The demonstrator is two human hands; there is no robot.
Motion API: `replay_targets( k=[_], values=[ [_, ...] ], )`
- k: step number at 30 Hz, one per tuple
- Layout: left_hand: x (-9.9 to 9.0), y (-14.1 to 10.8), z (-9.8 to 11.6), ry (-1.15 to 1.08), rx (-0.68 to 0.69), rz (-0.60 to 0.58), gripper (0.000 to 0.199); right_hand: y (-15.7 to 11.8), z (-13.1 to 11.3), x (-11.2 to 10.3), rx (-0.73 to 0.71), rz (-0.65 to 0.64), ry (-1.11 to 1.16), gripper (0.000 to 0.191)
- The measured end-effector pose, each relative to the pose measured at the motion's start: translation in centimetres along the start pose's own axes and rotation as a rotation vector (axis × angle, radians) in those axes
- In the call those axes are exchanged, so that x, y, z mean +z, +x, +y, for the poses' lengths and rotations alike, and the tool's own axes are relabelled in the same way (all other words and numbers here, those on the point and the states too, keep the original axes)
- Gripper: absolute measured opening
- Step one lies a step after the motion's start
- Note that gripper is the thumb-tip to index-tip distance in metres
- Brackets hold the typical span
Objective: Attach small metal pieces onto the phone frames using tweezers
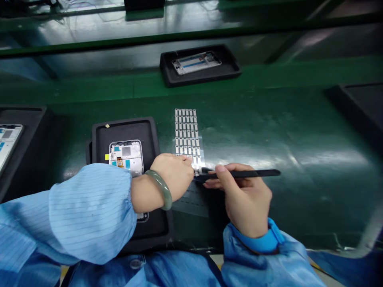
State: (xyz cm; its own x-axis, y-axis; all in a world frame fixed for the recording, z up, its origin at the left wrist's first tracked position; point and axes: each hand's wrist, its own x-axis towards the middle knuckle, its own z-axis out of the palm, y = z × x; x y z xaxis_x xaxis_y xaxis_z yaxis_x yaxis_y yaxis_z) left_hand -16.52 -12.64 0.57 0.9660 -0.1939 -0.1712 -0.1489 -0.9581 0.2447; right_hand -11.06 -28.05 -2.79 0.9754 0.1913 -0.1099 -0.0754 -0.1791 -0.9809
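A clear sheet of small silvery adhesive pieces point(186, 129) lies flat in rows on the bench. Its near end is under my left hand point(172, 175), whose curled fingers press together there; the fingertips are partly hidden. In my right hand point(247, 195) is a pair of black tweezers point(257, 173), pinched between thumb and fingers, the tips pointing left at the lower rows beside my left fingers. Beneath my left forearm, a phone frame point(127, 153) with blue patches, a flex cable and a yellow tab rests in a black tray point(124, 126), partly covered by the sleeve.
Farther back, another black tray point(230, 73) holds a second phone frame point(196, 63). At the left edge, a phone frame point(8, 139) sits in a dark tray point(32, 131). A dark tray point(368, 99) stands at the right. The bench top point(269, 115) is green and shiny.
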Motion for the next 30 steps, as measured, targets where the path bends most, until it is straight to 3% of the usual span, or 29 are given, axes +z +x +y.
replay_targets(
  k=[12,20,30],
  values=[
    [-0.2,0.0,0.1,-0.028,-0.022,-0.011,0.023,0.8,-1.0,0.8,0.182,-0.027,0.338,0.033],
    [-0.2,0.0,0.1,-0.015,-0.013,-0.017,0.023,0.7,-0.7,0.6,0.174,0.038,0.244,0.034],
    [0.0,-0.1,0.2,-0.01,-0.015,0.011,0.023,1.4,-1.5,0.5,0.265,-0.106,0.187,0.033]
  ],
)
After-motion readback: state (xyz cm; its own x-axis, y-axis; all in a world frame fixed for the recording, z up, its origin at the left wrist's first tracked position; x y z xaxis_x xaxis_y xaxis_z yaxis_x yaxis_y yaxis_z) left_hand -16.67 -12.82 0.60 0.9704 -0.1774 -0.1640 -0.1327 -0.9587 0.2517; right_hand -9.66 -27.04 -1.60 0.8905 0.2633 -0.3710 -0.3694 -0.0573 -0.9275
